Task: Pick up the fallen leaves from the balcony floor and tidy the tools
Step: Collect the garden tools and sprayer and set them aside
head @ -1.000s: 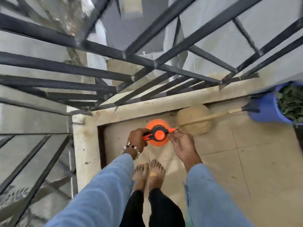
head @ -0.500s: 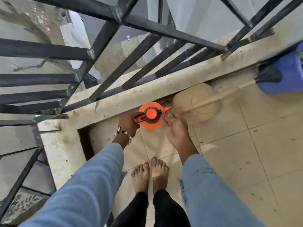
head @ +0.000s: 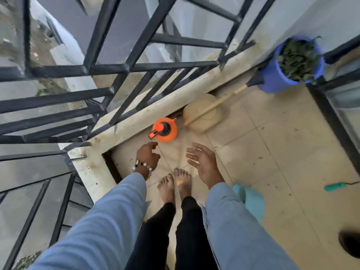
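An orange spray bottle (head: pixel 165 129) with a black and orange trigger head stands on the balcony floor beside the low wall. My left hand (head: pixel 148 155), with a bead bracelet at the wrist, hovers just below it, fingers loosely curled and holding nothing. My right hand (head: pixel 202 162) is off to the right of the bottle with its fingers spread and nothing in it. A wooden-handled brush (head: pixel 218 102) lies across a tan round container (head: pixel 202 114) behind the bottle. A blue bucket (head: pixel 272 78) full of green leaves (head: pixel 298 59) stands in the far corner.
Black metal railing (head: pixel 124 67) rises from the low concrete wall (head: pixel 136 117) on the left and far side. A green-handled tool (head: pixel 337 186) lies on the tiles at right. A teal object (head: pixel 251 201) is by my right sleeve. My bare feet (head: pixel 175 184) stand on the tiles.
Both hands have let go of the orange spray bottle and pulled back toward me. The bottle now stands on the floor by itself. The view has lifted and widened.
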Action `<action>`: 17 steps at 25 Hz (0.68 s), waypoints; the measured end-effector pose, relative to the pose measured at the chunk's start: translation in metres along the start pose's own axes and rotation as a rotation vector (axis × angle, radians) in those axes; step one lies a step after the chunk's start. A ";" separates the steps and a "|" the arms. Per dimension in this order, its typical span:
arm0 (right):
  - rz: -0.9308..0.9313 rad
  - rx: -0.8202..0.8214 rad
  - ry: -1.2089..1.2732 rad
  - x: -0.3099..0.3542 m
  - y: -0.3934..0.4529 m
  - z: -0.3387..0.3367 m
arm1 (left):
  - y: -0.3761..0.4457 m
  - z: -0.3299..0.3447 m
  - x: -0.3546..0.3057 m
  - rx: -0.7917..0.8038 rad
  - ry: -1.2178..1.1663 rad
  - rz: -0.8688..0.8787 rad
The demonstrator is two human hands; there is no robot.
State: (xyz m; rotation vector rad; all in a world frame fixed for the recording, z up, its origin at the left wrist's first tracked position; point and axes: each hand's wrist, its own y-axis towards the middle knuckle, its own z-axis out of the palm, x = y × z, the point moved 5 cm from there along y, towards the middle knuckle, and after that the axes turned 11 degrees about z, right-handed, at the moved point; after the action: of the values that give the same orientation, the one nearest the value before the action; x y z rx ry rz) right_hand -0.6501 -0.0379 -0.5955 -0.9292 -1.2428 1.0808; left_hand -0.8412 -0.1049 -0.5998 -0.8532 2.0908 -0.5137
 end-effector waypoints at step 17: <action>0.007 -0.310 -0.454 -0.055 -0.100 -0.361 | -0.251 0.243 -0.079 0.113 -0.507 -0.424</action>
State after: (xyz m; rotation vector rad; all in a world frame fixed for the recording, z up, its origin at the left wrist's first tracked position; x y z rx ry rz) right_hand -0.2798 -0.1061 -0.5551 -0.9470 -1.8206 1.1631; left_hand -0.5121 -0.2371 -0.5510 -1.2230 1.4123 -0.5593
